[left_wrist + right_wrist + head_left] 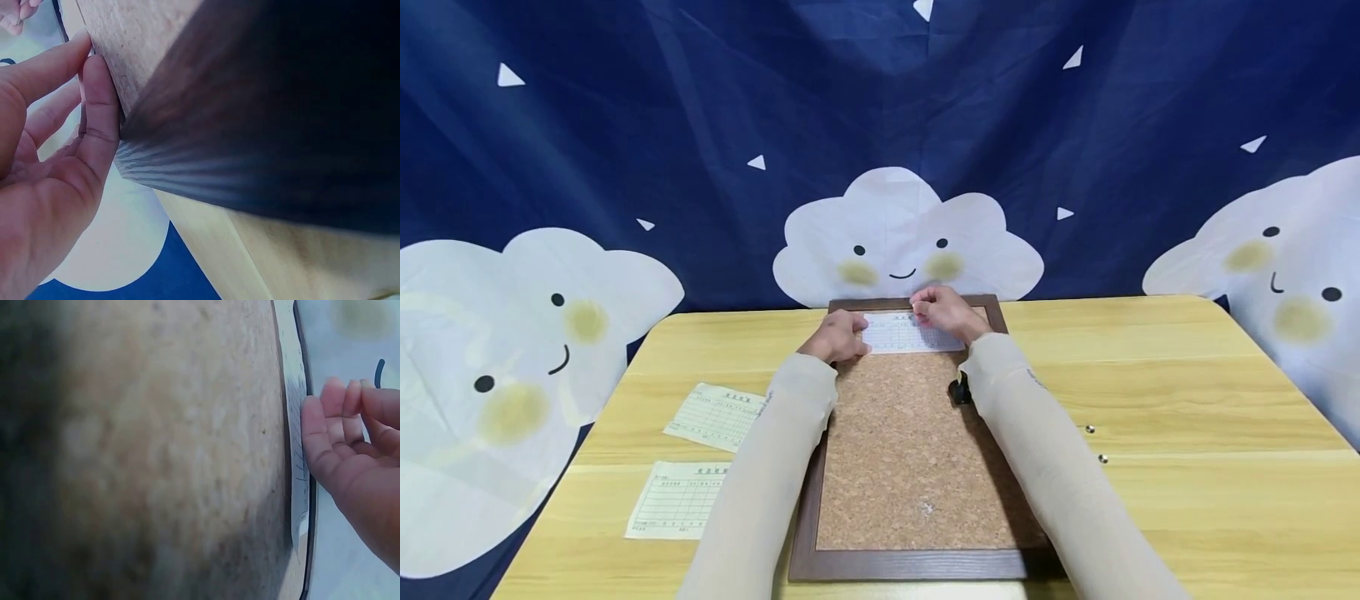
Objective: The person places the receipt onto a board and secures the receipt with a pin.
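White rectangular printed paper slip (895, 337) was placed flat between the hands, at the far end of the brown cork board with dark wooden frame (898, 454). Long axis was laid crosswise, left to right. Its left end was touched by the left hand (837, 336); its far edge, right of middle, was overhung by the right hand (949, 312), contact there not confirmed. Left judged nearer for steadying, right for work at the far edge. Both forearms were stretched forward, the right one angled inward. Left thumb and fingers were spread along the slip's end; right fingers were bent, tips gathered, anything pinched could not be told. Two small round silvery metal pieces (1102, 458) were left on the pale wooden bench (1195, 392), right of and nearer than the right hand.
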